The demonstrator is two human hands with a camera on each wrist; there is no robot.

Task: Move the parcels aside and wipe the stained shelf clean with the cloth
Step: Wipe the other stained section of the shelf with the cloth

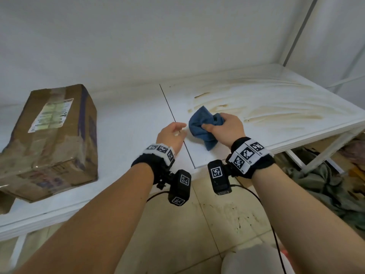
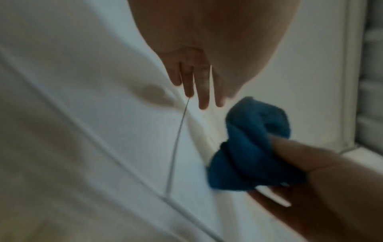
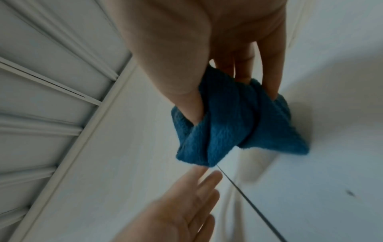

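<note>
From the head view, the right hand [image 1: 225,128] grasps a bunched blue cloth [image 1: 203,127] with fingers curled round it, on the white shelf [image 1: 276,135] at the near end of the brownish stain streaks [image 1: 266,101], which spread from the cloth toward 2 o'clock. The left hand [image 1: 171,136] hangs just beside the cloth at its 9 o'clock, fingers released and holding nothing, over a thin dark seam [image 1: 167,103] between two shelf boards. A taped cardboard parcel [image 1: 51,139] with a printed label lies well apart at 9 o'clock.

In the left wrist view, the left fingers [image 2: 203,91] extend straight and loose above the seam [image 2: 176,144]; the cloth [image 2: 253,144], pinched by the right hand [image 2: 321,188], sits at 4 o'clock from them.

In the right wrist view, the right hand's thumb and fingers [image 3: 244,68] clamp the cloth [image 3: 232,124]; the left hand [image 3: 182,209] lies flat at 6 o'clock, its fingertips near the cloth's lower edge.
</note>
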